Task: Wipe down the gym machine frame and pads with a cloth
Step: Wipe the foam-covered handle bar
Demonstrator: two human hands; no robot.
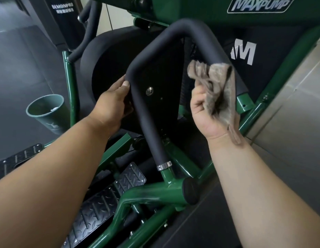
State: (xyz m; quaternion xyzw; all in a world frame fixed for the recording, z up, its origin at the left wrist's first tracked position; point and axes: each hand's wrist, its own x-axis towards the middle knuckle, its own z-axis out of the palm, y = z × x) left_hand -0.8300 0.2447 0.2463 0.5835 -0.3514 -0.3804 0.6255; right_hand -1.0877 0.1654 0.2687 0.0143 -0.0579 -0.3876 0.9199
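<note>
Head view: foam-covered handle bar point(146, 111) at frame centre, bent loop, near leg running lower centre up to upper centre.
L hand point(111, 104) wraps near leg, thumb on foam; R hand point(207, 111) clenched on brown cloth point(218, 86), cloth pressed to bar's right leg. Green frame point(152, 192) below.

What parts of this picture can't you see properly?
All in the head view:
- Left hand: its fingers curl behind the black foam bar, out of sight.
- Cloth: the right hand bunches it, so the folded side is hidden.
- Green cup: the small mark on its side is too small to read.
- Green frame: cut off at the bottom edge.
- Small print under the top-left logo: blurred.
</note>
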